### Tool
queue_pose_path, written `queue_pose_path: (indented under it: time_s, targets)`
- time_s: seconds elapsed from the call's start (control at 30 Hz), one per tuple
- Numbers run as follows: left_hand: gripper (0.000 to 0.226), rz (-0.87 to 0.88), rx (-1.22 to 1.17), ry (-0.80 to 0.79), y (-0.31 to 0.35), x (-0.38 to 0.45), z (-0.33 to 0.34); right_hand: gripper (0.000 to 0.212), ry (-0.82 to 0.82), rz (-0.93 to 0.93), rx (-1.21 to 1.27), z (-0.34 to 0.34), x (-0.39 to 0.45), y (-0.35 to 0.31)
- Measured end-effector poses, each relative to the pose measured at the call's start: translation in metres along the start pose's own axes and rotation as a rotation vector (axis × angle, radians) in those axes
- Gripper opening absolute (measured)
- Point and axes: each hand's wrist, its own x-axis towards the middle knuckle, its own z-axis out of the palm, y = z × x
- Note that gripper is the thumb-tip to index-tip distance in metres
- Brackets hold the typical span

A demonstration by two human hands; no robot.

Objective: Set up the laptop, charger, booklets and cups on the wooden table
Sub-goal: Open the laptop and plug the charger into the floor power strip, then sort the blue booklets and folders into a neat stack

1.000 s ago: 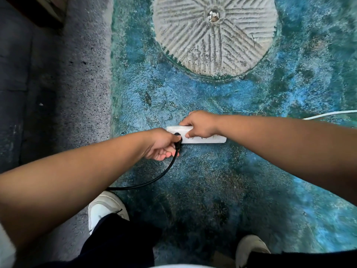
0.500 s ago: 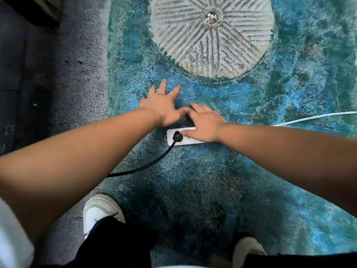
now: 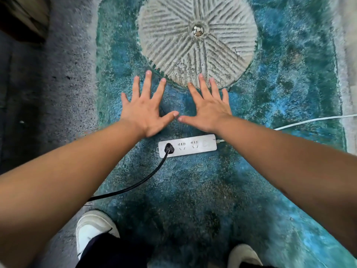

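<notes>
At the bottom edge, two white shoes, the left one (image 3: 92, 229) and the right one (image 3: 242, 255), stand on the floor below dark trouser legs (image 3: 108, 252). Both bare forearms reach forward from there. A black charger cable (image 3: 135, 185) runs from under the left forearm up to a black plug (image 3: 168, 147) seated in the leftmost socket of a white power strip (image 3: 187, 145), which lies flat on a shaggy blue-green rug (image 3: 212, 200). The strip's two other sockets are free, and its own white cord (image 3: 313, 119) leads off to the right. No writing on the strip can be read.

Just beyond the strip, the left hand (image 3: 144, 111) and the right hand (image 3: 207, 111) are spread wide, palms down, fingers splayed, holding nothing; their thumb tips almost meet. Whether the palms press the rug or hover above it cannot be told.

Farther on, the right fingertips overlap the edge of a round, pale ribbed disc (image 3: 197, 41) with a shiny metal knob (image 3: 197, 31) at its centre. To the left of the rug lies grey speckled flooring (image 3: 63, 74).
</notes>
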Motion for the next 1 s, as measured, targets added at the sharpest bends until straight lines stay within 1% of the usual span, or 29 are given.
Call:
queue_pose_path:
  time_s: [0.1,0.2,0.27,0.4,0.5,0.6,0.8,1.0]
  targets:
    - [0.098,0.002,0.023,-0.048,0.004,-0.017,-0.006,0.112,0.016,0.011,-0.013,-0.009,-0.017,-0.004]
    - [0.098,0.003,0.069,-0.114,0.009,-0.044,-0.030,0.108,0.004,0.027,0.005,-0.025,-0.051,-0.010]
    - [0.098,-0.011,0.055,-0.130,0.015,-0.065,-0.056,0.106,-0.014,0.039,-0.008,-0.044,-0.076,-0.013]
    - [0.093,-0.008,0.033,-0.089,0.032,-0.108,-0.128,0.108,0.009,0.096,-0.002,-0.107,-0.129,-0.018]
    - [0.092,0.013,0.026,-0.057,0.044,-0.141,-0.199,0.111,0.023,0.131,0.015,-0.173,-0.173,-0.026]
    - [0.092,0.041,0.051,-0.025,0.056,-0.173,-0.283,0.112,0.036,0.150,0.033,-0.248,-0.221,-0.040]
    - [0.092,0.026,0.035,0.150,0.083,-0.230,-0.464,0.112,0.158,0.113,0.063,-0.411,-0.316,-0.064]
    - [0.092,0.089,0.029,0.372,0.115,-0.295,-0.630,0.113,0.391,0.072,0.121,-0.566,-0.422,-0.078]
